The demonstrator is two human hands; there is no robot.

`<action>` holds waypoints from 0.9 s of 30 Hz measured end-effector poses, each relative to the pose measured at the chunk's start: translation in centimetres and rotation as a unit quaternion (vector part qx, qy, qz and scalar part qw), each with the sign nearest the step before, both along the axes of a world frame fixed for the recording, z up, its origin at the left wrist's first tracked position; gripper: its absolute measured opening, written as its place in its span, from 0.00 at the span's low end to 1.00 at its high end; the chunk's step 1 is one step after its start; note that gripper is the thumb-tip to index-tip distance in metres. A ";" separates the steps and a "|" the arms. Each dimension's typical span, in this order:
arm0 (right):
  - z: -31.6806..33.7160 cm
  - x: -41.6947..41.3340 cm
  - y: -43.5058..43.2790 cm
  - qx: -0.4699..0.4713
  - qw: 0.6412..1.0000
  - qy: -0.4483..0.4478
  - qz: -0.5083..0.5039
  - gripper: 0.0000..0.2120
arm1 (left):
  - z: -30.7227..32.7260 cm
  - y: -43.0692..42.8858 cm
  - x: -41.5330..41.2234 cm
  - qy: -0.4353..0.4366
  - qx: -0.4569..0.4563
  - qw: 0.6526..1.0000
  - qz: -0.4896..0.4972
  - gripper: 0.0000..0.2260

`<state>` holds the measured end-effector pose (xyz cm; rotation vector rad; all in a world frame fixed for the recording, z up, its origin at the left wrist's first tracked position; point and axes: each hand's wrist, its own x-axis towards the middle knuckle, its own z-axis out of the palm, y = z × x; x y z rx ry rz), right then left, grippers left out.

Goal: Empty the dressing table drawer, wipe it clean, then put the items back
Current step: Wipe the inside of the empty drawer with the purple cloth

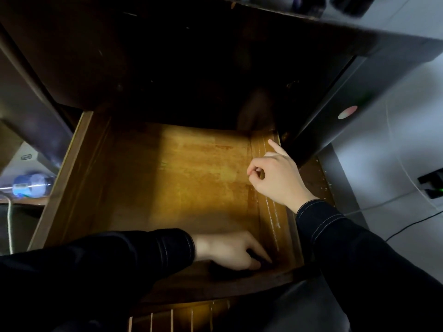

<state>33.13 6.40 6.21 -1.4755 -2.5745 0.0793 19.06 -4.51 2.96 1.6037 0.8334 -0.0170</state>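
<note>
Drawer (79,168) standing pulled open. Left hand (230,250) reaching across into front right corner, fingers curling round dark thing (262,262), identity unclear. Right hand (278,178) resting on right wall, index pointing rearward, other fingers curled, holding nothing visible. Left hand nearer.

From my station the room read as dim. A pale grey floor (395,144) filled the right side, coolly lit. A black cable (412,224) trailed across it, and a thin white cable (374,207) ran towards a black power strip (431,183) at the right edge, where a small green light glowed. A dark grey panel (335,97) carried an oval pink-and-white sticker (347,112). Far left, I saw a blue-and-white bottle (31,184) lying sideways on a wooden shelf (24,202), with a white cord (9,224) running down beside it. Warmly lit wooden slats (179,317) showed at the bottom.
</note>
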 end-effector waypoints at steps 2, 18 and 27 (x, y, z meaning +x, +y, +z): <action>0.0 0.1 0.0 0.003 1.000 0.001 -0.002 0.08 | 0.6 -0.1 -0.1 -0.055 -0.009 0.998 0.030 0.15; -0.1 0.1 -0.2 0.017 1.000 -0.014 -0.004 0.08 | -2.3 -0.6 1.2 0.041 0.065 0.997 0.003 0.15; -0.3 0.1 0.1 0.012 0.999 -0.031 0.002 0.08 | -1.9 0.7 2.9 0.146 0.023 0.989 -0.029 0.16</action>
